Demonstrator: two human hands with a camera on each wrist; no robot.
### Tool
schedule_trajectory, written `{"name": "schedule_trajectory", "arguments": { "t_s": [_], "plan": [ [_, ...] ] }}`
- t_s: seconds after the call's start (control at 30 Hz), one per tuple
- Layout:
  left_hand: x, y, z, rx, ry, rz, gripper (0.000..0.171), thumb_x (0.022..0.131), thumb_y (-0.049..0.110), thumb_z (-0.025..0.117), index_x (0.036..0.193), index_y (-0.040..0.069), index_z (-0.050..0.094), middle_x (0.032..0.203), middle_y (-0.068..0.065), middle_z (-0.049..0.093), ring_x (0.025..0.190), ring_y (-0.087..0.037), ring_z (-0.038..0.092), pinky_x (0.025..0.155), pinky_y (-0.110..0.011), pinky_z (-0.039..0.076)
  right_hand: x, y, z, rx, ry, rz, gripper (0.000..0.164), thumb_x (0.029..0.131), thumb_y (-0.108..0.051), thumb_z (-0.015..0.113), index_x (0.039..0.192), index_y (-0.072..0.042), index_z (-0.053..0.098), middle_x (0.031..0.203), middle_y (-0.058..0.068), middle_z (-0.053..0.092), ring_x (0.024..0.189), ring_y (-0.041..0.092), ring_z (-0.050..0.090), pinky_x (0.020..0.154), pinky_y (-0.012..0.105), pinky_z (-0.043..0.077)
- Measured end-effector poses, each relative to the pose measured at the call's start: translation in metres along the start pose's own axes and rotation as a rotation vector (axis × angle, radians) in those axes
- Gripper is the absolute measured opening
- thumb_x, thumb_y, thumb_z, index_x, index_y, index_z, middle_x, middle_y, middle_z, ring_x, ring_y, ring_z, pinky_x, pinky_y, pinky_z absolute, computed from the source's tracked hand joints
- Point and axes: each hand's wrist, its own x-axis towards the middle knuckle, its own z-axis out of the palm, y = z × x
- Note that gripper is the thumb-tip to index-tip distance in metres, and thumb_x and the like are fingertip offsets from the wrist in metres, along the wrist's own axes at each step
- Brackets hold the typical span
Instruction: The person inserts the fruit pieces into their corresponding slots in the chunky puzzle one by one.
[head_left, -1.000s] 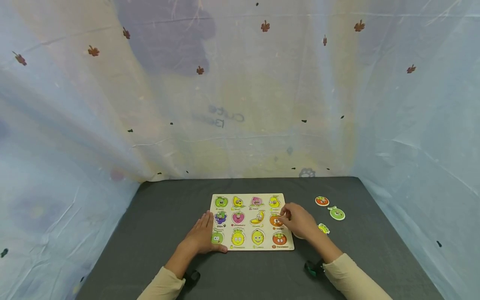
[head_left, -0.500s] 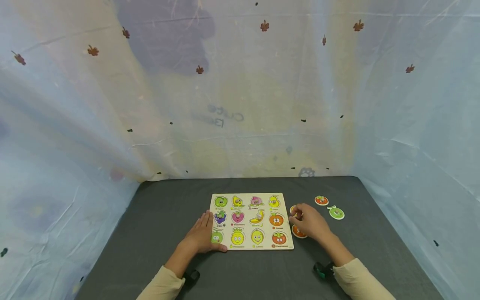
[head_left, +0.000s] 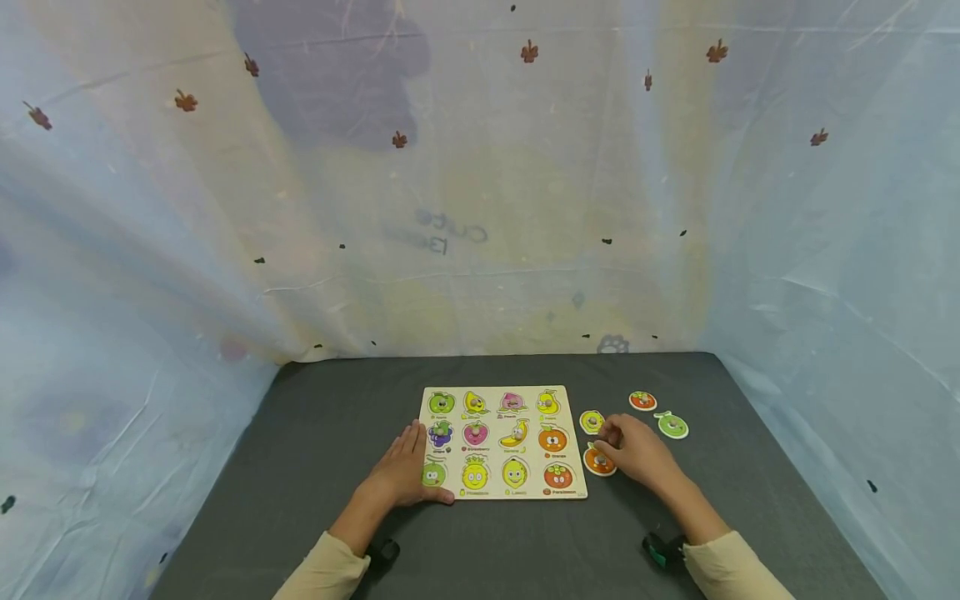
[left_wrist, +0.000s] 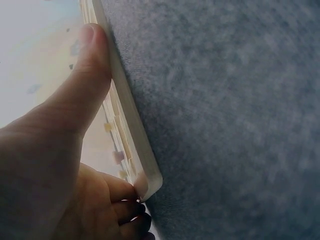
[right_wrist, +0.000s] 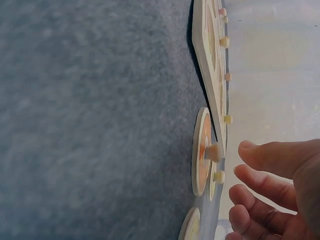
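A wooden fruit puzzle board point(head_left: 495, 451) with rows of fruit pictures lies on the dark table. My left hand point(head_left: 402, 472) rests on its near left corner, fingers straight along the left side and thumb point(left_wrist: 92, 57) along the near edge. Off the board's right side, my right hand point(head_left: 639, 450) hovers by an orange knobbed puzzle piece point(head_left: 599, 460). In the right wrist view the fingertips point(right_wrist: 248, 147) are apart from that piece's wooden knob point(right_wrist: 214, 152), with nothing between them. A yellow round knobbed piece point(head_left: 592, 422) lies just beyond the orange one.
Farther right lie a red-orange fruit piece point(head_left: 642, 402) and a round green piece point(head_left: 673, 427). Another piece point(right_wrist: 191, 226) shows at the bottom of the right wrist view. A pale printed sheet point(head_left: 480, 192) hangs behind and beside the dark table point(head_left: 345, 400).
My right hand has moved off the board's orange picture to the right, past the yellow piece, then slightly nearer to me. The yellow and orange pieces now show. My left hand stays put.
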Motion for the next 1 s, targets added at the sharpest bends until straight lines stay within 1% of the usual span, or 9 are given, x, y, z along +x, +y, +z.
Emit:
{"name": "schedule_trajectory", "arguments": {
  "t_s": [0.13, 0.37, 0.47, 0.7, 1.0],
  "plan": [
    [0.0, 0.001, -0.001, -0.001, -0.009, -0.001, 0.137, 0.076, 0.061, 0.093, 0.165, -0.013, 0.019, 0.174, -0.032, 0.018, 0.163, -0.045, 0.019, 0.133, -0.054, 0.019, -0.005, 0.004, -0.001, 0.012, -0.008, -0.008, 0.011, 0.095, -0.017, 0.084, 0.097, -0.015, 0.073, 0.086, -0.003, 0.059, 0.073, 0.013, 0.052, 0.067, 0.034, 0.046],
    [0.002, -0.001, 0.0, 0.003, -0.01, -0.009, 0.139, 0.076, 0.063, 0.092, 0.166, -0.012, 0.019, 0.174, -0.031, 0.018, 0.163, -0.045, 0.018, 0.133, -0.054, 0.019, -0.009, 0.009, -0.003, 0.025, -0.037, -0.075, 0.011, 0.095, -0.017, 0.084, 0.099, -0.015, 0.073, 0.085, -0.004, 0.058, 0.071, 0.009, 0.05, 0.064, 0.031, 0.045],
    [0.003, -0.003, 0.001, 0.004, -0.007, -0.006, 0.139, 0.076, 0.063, 0.093, 0.166, -0.013, 0.019, 0.174, -0.031, 0.018, 0.163, -0.045, 0.018, 0.133, -0.054, 0.019, -0.01, 0.01, -0.002, 0.024, -0.051, -0.086, 0.011, 0.096, -0.018, 0.084, 0.097, -0.017, 0.073, 0.085, -0.005, 0.058, 0.071, 0.008, 0.05, 0.063, 0.03, 0.045],
    [0.002, 0.0, 0.0, 0.005, -0.005, 0.002, 0.138, 0.075, 0.062, 0.093, 0.165, -0.013, 0.019, 0.174, -0.032, 0.018, 0.163, -0.045, 0.019, 0.133, -0.054, 0.019, -0.011, 0.011, 0.0, 0.021, -0.073, -0.08, 0.014, 0.094, -0.019, 0.086, 0.093, -0.019, 0.071, 0.085, -0.006, 0.059, 0.071, 0.008, 0.051, 0.063, 0.029, 0.045],
    [0.0, 0.002, -0.001, 0.005, -0.017, -0.011, 0.139, 0.076, 0.064, 0.092, 0.166, -0.012, 0.018, 0.175, -0.031, 0.017, 0.163, -0.044, 0.017, 0.134, -0.053, 0.018, -0.011, 0.01, 0.002, 0.008, -0.086, -0.048, 0.015, 0.094, -0.018, 0.086, 0.091, -0.019, 0.071, 0.085, -0.005, 0.058, 0.072, 0.01, 0.051, 0.064, 0.03, 0.045]
  ]
}}
